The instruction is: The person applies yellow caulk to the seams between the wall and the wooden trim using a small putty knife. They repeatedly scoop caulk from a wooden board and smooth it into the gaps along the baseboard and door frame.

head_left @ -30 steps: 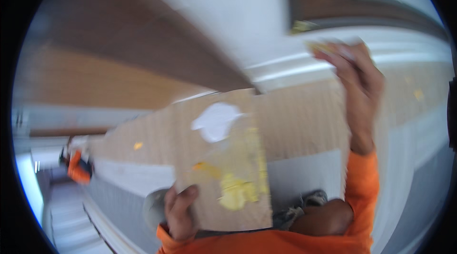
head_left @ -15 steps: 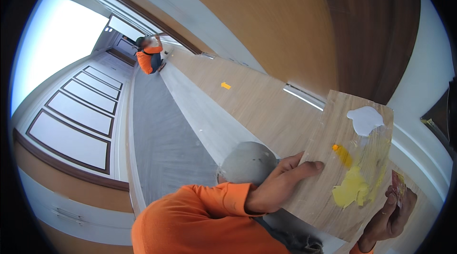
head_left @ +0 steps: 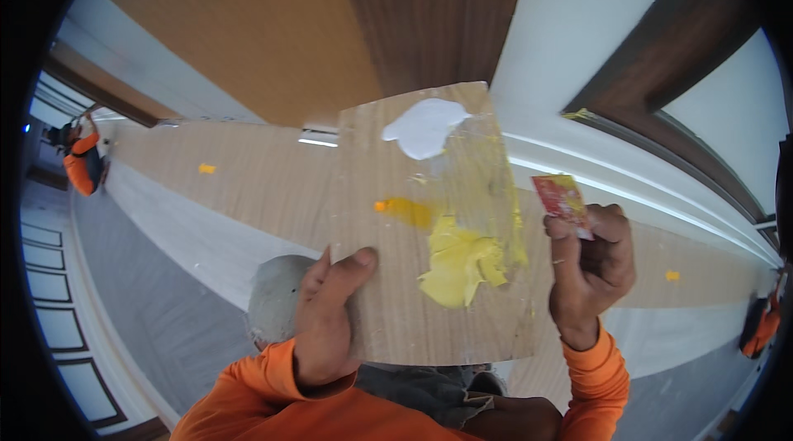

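Note:
My left hand [head_left: 326,309] grips a thin wood-patterned board [head_left: 392,301] by its left edge, thumb on top. On the board lie a white blob of paste [head_left: 425,129], a short orange-yellow streak [head_left: 406,211] and a thick patch of pale yellow paste [head_left: 462,263]. A thin yellow smear runs up the board's right side. Just off that side, my right hand [head_left: 591,272] pinches a small red and yellow card [head_left: 562,197] between thumb and fingers. The card is smudged with paste and stands apart from the board.
Ahead is a wall with a tan panel [head_left: 239,20], a dark brown panel [head_left: 438,7] and white skirting [head_left: 595,181]. Orange markers [head_left: 207,168] lie on the wood-look floor. A person in orange [head_left: 81,164] crouches far left; another [head_left: 760,325] is partly visible far right.
The view has swung right, toward the wall. The board now sits mid-view and more upright, still in my left hand. My right hand still holds the card, now turned with its face showing.

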Demonstrator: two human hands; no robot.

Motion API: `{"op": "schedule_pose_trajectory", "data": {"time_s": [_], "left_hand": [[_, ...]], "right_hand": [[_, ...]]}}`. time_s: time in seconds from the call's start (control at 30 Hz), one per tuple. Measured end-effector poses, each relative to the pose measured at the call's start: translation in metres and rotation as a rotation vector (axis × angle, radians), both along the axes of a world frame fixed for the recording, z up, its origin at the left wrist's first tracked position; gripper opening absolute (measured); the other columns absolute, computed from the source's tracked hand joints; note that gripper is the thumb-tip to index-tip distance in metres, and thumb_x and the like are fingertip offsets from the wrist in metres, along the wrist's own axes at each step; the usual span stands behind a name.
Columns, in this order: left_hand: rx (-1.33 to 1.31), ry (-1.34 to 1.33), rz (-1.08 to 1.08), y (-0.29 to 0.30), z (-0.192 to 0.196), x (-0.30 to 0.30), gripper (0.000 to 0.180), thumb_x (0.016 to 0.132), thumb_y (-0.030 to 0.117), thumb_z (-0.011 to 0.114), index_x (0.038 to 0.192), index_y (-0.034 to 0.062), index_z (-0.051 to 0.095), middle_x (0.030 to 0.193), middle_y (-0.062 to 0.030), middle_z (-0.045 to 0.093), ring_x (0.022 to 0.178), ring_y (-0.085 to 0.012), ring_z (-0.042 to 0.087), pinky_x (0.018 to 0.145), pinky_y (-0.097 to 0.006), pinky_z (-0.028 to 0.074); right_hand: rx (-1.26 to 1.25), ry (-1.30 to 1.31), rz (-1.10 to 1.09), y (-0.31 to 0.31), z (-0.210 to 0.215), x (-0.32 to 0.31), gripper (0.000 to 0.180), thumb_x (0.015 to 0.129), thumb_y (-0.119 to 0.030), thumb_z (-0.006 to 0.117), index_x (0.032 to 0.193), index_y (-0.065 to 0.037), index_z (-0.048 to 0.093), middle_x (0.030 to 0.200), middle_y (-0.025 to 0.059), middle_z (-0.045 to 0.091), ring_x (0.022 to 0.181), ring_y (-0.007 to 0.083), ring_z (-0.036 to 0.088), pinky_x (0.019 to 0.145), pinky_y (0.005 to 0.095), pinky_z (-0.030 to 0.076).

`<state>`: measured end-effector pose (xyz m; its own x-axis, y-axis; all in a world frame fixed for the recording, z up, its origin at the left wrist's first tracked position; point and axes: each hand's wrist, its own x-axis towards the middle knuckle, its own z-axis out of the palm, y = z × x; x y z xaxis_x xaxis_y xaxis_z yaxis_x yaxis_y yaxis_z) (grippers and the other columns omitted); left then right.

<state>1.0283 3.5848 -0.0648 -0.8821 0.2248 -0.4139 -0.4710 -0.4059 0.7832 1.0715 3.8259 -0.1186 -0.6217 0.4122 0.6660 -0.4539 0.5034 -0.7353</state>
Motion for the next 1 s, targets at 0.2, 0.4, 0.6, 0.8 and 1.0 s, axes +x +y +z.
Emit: {"op": "schedule_pose_trajectory", "data": {"time_s": [0.2,0.4,0.6,0.8,1.0], "left_hand": [[0.015,0.044,0.004,0.003,-0.03,-0.014,0.034,0.1,0.014,0.059,0.129,-0.0041,0.057,0.112,-0.0135,0.07,0.094,-0.0192,0.07,0.084,-0.033,0.056],[-0.048,0.027,-0.007,-0.018,-0.015,-0.025,0.05,0.096,0.018,0.058,0.138,-0.0065,0.048,0.117,-0.0168,0.067,0.099,-0.0244,0.07,0.085,-0.037,0.057],[-0.007,0.041,0.001,-0.038,-0.007,-0.04,0.051,0.096,0.015,0.059,0.141,-0.0067,0.047,0.121,-0.0175,0.067,0.102,-0.0256,0.07,0.089,-0.037,0.058],[-0.024,-0.008,-0.009,-0.012,-0.028,-0.076,0.054,0.095,0.016,0.057,0.143,-0.0077,0.045,0.124,-0.0196,0.065,0.103,-0.0274,0.07,0.092,-0.038,0.057],[-0.048,0.012,0.028,0.036,-0.036,-0.102,0.057,0.094,0.017,0.058,0.142,-0.0092,0.045,0.125,-0.0206,0.065,0.107,-0.029,0.069,0.094,-0.039,0.056]], "right_hand": [[0.185,0.079,-0.083,-0.012,-0.036,-0.022,0.03,0.079,0.012,0.077,0.104,0.003,0.065,0.089,0.0167,0.067,0.076,0.0262,0.07,0.065,0.0316,0.053],[0.324,0.096,-0.094,-0.039,-0.032,-0.03,0.041,0.073,0.019,0.075,0.109,0.001,0.067,0.091,0.0134,0.064,0.08,0.0294,0.071,0.065,0.0343,0.056],[0.489,0.06,-0.143,-0.055,-0.006,-0.042,0.047,0.068,0.018,0.08,0.109,-0.003,0.072,0.091,0.01,0.062,0.081,0.0285,0.07,0.066,0.034,0.056],[0.73,0.034,-0.119,0.004,-0.021,-0.09,0.04,0.068,0.012,0.082,0.104,-0.005,0.074,0.09,0.0076,0.063,0.082,0.0272,0.069,0.066,0.035,0.057],[-0.332,-0.186,0.22,0.081,-0.045,-0.14,0.015,0.093,-0.006,0.065,0.107,-0.001,0.064,0.087,0.0108,0.064,0.075,0.0215,0.066,0.062,0.03,0.052]]}}
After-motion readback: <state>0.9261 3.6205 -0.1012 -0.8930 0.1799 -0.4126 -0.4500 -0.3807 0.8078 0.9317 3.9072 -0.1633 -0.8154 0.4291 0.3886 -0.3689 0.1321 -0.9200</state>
